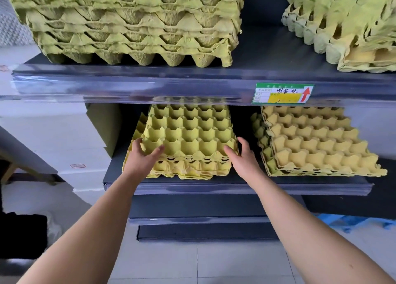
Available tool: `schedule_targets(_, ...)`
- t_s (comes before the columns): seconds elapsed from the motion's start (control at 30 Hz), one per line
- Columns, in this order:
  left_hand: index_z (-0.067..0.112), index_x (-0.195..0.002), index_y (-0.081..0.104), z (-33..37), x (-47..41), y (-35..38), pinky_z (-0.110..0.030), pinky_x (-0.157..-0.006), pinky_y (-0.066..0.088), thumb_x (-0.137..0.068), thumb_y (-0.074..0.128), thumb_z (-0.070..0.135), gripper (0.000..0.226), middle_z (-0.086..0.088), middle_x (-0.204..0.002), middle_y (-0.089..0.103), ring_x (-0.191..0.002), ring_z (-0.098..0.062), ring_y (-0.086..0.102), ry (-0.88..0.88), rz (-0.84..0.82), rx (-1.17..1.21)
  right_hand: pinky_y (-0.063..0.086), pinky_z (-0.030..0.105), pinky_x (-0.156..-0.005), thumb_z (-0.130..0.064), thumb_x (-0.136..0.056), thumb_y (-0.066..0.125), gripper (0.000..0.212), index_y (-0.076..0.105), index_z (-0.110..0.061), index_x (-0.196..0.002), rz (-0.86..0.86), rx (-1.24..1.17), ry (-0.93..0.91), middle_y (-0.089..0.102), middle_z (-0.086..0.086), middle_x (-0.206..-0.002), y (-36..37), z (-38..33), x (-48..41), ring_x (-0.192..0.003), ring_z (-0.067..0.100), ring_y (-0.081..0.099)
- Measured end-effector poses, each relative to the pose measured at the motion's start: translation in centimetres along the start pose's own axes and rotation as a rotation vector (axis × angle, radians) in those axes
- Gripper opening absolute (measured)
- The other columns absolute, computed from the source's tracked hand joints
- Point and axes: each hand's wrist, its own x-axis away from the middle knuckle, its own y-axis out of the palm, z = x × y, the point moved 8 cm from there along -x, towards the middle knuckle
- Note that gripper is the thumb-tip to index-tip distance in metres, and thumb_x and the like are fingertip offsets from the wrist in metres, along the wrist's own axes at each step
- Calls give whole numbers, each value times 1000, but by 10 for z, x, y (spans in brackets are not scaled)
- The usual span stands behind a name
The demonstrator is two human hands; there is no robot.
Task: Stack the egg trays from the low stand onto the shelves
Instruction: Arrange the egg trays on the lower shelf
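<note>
Yellow pulp egg trays (pixel 188 133) stacked on the lower shelf (pixel 300 184).
Left hand (pixel 143 157) and right hand (pixel 244 157) grip the stack's near corners; moulded cups, ragged edges.

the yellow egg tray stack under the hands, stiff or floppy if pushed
Likely light and fairly stiff: the egg tray stack is nested moulded pulp. Its layers sit askew, so a push may slide the top ones alone; the left hand and right hand gripping the near corners should help.
</note>
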Motion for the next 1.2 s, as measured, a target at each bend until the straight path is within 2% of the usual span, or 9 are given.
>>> schedule_targets(0.2, 28, -145, 37, 0, -1, -15, -43, -98, 51, -49, 75, 81, 116, 5, -121, 66, -108, -17, 64, 43, 16, 85, 32, 31, -104, -46, -99, 41, 67, 14, -18, -153, 20, 91, -46, 29, 5, -155, 10, -8, 6, -138, 24, 35)
schedule_targets(0.37, 23, -144, 41, 5, -1, -27, -35, -92, 52, -61, 79, 66, 101, 5, -116, 67, -103, -14, 66, 83, 22, 197, 37, 34, -100, -49, -99, 37, 72, 11, -11, -153, 10, 220, -24, 35, 12, -152, 21, -11, 13, -133, 30, 40)
schedule_targets(0.43, 22, -146, 38, 0, -1, -25, -38, -97, 50, -62, 80, 63, 102, 4, -119, 66, -107, -16, 64, 68, -4, 190, 38, 35, -99, -50, -97, 40, 70, 21, -9, -150, -13, 229, 31, 39, 12, -149, 24, -4, 12, -131, 30, 42)
schedule_targets(0.57, 22, -140, 44, 3, 2, -27, -41, -96, 53, -60, 85, 57, 96, 7, -114, 70, -101, -12, 69, 93, 5, 303, 43, 30, -87, -46, -93, 52, 49, 50, -16, -132, 34, 22, -15, 59, -1, -125, 17, -9, 12, -109, 18, 56)
schedule_targets(0.8, 18, -142, 40, 5, 23, -27, -35, -95, 52, -61, 85, 47, 97, 1, -119, 68, -104, -13, 67, 116, -9, 388, 56, 42, -85, -25, -90, 65, 28, 58, -19, -116, -39, -521, 105, 63, -6, -114, 2, -2, 30, -99, 6, 60)
schedule_targets(0.9, 16, -146, 32, 4, 33, -21, -28, -96, 42, -71, 82, 45, 95, 5, -126, 58, -115, -14, 58, 66, 25, 384, 58, 42, -82, -15, -89, 67, 30, 61, -11, -118, -72, -565, 113, 65, 4, -119, 0, 7, 36, -109, 20, 61)
schedule_targets(1.0, 13, -131, 32, 3, 43, -8, -28, -99, 35, -82, 75, 39, 70, -4, -133, 52, -125, -21, 49, 13, 83, 375, 56, 44, -85, -10, -88, 67, 31, 61, -10, -119, -48, -627, 126, 66, 6, -118, 2, 19, 44, -110, 22, 62)
schedule_targets(1.1, -2, -149, 7, 4, 58, 23, -29, -116, 18, -88, 67, 44, 97, -10, -157, 25, -145, -25, 24, -61, 66, 378, 55, 43, -88, -10, -86, 69, 34, 59, -12, -119, -71, -590, 126, 67, 5, -116, 15, 25, 50, -106, 22, 64)
schedule_targets(1.2, -3, -149, 11, 1, 76, 63, -41, -107, 37, -89, 58, 56, 96, -6, -139, 49, -130, -28, 44, -145, -20, 427, 57, 41, -86, -15, -83, 73, 40, 57, -12, -121, -105, -577, 141, 68, 4, -115, 30, 29, 52, -104, 20, 66)
